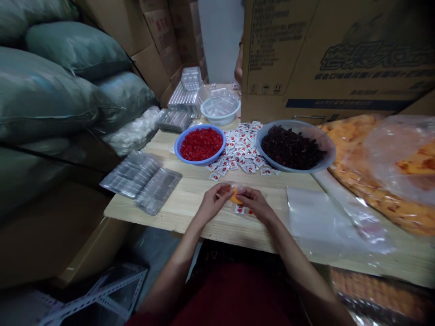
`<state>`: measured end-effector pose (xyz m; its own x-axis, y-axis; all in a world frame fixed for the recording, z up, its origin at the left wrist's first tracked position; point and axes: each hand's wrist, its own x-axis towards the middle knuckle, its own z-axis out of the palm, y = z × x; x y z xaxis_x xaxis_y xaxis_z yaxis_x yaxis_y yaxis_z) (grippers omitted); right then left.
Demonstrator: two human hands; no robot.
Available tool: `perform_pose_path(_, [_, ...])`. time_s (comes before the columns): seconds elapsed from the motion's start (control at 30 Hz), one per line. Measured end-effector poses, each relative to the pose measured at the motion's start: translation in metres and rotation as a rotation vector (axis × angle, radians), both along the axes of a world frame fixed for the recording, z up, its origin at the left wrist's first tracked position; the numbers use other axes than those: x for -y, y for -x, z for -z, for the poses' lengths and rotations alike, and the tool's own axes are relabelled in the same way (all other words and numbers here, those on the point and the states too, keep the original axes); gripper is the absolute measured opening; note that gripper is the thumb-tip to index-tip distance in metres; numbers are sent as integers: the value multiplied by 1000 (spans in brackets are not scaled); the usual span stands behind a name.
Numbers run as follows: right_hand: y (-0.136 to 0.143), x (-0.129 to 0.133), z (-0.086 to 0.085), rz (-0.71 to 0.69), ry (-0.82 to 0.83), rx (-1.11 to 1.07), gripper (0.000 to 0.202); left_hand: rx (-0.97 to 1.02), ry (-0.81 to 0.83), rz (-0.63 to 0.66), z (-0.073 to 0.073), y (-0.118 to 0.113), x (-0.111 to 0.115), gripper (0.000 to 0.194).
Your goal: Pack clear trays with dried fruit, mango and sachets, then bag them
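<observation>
Between my two hands, above the wooden table (183, 199), is a small orange piece (235, 196). My left hand (216, 199) pinches it from the left, and my right hand (253, 202) has its fingers closed on its right side. Beneath the hands lies a clear plastic tray, partly hidden, with a small white-and-red packet (239, 209) in it. Beyond the hands many such packets (243, 147) lie in a loose pile. A blue bowl of red pieces (201, 144) stands left of the pile, and a bowl of dark pieces (292, 147) stands right of it.
Stacked clear trays (158, 190) lie at the left. Flat plastic bags (316, 217) and a large bag of orange pieces (384, 172) are on the right. A pale blue basin (220, 118) and a big cardboard box (326, 59) stand behind. Another person's arm (239, 68) shows beyond.
</observation>
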<state>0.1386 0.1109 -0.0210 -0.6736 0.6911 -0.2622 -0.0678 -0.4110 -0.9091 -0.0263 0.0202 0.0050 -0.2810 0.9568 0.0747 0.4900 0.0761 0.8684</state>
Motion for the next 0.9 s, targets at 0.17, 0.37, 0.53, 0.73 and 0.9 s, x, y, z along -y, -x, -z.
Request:
perform_pose_path(0.17, [19, 2, 3, -31, -434, 151, 16, 45, 113, -89, 6, 6, 15, 25])
perform_pose_path(0.37, [15, -2, 9, 2, -909, 363, 17, -332, 165, -130, 21, -6, 15, 18])
perform_pose_path(0.53, [21, 4, 16, -182, -1178, 362, 29, -643, 101, -142, 27, -12, 17, 10])
perform_pose_path(0.73, [21, 7, 14, -211, -1210, 375, 27, -701, 47, -147, 27, -17, 27, 23])
perform_pose_path(0.9, [3, 1, 8, 26, -1061, 325, 27, -732, 100, -135, 21, -16, 27, 21])
